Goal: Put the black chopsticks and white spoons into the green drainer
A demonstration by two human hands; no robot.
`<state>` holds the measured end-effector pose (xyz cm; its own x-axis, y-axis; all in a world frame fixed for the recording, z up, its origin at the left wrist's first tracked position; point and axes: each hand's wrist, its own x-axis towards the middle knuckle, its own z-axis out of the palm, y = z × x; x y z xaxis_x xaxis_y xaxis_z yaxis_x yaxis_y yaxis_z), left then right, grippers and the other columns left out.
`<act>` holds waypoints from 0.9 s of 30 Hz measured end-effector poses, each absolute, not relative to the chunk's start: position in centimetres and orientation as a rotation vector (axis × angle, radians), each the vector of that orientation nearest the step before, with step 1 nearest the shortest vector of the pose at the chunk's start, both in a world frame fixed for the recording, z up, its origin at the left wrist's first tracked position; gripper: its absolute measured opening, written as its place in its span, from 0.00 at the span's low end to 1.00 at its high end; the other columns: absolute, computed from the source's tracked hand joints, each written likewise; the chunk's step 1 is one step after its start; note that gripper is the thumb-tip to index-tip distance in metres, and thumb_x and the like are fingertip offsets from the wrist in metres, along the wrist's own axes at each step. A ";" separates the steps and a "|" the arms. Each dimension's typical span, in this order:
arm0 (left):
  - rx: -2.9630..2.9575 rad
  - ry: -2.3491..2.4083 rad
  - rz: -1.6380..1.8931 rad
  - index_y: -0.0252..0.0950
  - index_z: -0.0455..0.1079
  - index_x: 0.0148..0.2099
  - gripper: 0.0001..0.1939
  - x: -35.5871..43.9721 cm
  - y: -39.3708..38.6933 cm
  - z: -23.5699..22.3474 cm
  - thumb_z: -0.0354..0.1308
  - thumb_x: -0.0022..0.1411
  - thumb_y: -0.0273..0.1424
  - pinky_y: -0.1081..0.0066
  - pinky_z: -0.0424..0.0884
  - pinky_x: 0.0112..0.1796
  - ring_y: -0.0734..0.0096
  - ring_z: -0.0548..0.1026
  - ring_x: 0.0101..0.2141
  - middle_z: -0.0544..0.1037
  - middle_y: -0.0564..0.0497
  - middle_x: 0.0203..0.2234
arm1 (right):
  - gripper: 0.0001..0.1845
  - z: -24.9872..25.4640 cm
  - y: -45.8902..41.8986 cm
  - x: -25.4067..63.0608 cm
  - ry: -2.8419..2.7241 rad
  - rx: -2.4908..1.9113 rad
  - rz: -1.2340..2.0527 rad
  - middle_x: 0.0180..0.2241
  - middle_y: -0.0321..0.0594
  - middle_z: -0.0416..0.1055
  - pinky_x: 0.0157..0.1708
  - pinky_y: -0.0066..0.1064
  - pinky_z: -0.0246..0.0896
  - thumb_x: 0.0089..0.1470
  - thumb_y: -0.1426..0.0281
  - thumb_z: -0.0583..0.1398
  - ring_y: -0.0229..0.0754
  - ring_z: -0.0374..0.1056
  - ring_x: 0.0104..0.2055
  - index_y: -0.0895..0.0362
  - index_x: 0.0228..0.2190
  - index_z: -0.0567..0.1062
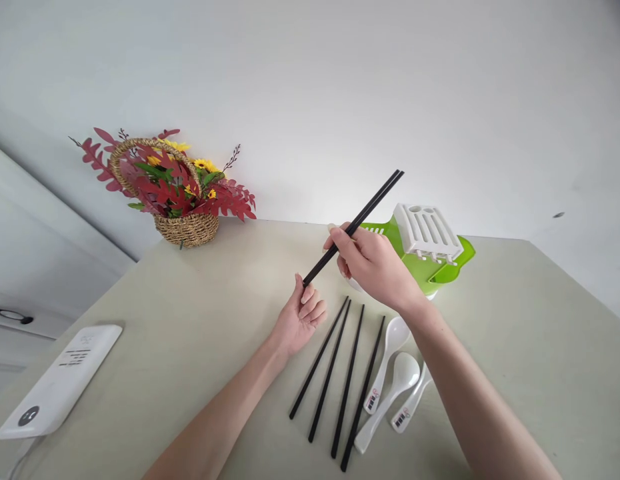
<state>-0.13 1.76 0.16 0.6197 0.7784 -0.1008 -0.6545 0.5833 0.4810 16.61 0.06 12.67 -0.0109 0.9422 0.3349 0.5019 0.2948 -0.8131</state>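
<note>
A pair of black chopsticks (374,202) slants up to the right above the table. My right hand (373,260) is closed round the pair near its middle. Thumb and finger of my left hand (301,319) pinch the lower ends, the other fingers curled. Several more black chopsticks (335,383) lie side by side on the table below my hands. Beside them, partly under my right forearm, are three white spoons (404,373), two with printed labels on the handles. Behind my right hand stands a green and white utensil holder (424,267), its left part hidden by the hand.
A wicker basket of artificial flowers (187,230) stands at the back left by the wall. A white flat device (65,380) with a cable lies at the left edge of the table (205,293). The wall bounds the table's back.
</note>
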 end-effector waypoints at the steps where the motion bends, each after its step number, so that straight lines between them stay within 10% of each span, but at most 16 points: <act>1: 0.415 0.307 0.864 0.36 0.58 0.26 0.30 -0.2 1.7 0.1 0.45 0.78 0.49 0.76 0.54 0.21 0.78 0.50 0.17 0.48 0.60 0.15 | 0.28 12.8 0.0 16.6 -1.635 -1.336 0.637 0.20 0.32 0.67 0.33 0.32 0.59 0.71 0.47 0.50 0.38 0.64 0.23 0.53 0.32 0.76; 12: 0.702 0.403 0.817 0.34 0.70 0.36 0.23 0.2 1.1 0.3 0.63 0.69 0.50 0.77 0.53 0.21 0.81 0.50 0.18 0.54 0.62 0.17 | 0.28 13.2 -0.3 17.2 -1.569 -1.375 0.587 0.18 0.31 0.66 0.33 0.32 0.59 0.70 0.45 0.52 0.38 0.63 0.22 0.53 0.29 0.74; 27: 1.044 0.619 0.867 0.34 0.72 0.42 0.26 0.4 0.8 -0.1 0.63 0.66 0.55 0.71 0.47 0.24 0.82 0.55 0.19 0.64 0.60 0.21 | 0.25 13.7 -0.6 19.1 -1.536 -1.467 0.426 0.19 0.31 0.65 0.25 0.32 0.54 0.67 0.47 0.57 0.36 0.61 0.21 0.53 0.30 0.77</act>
<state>0.44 0.81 -0.14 0.5299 0.8472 -0.0391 -0.3118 0.2375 0.9200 19.08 -0.59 13.72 0.1546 0.9121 0.3796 0.5868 0.2243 -0.7780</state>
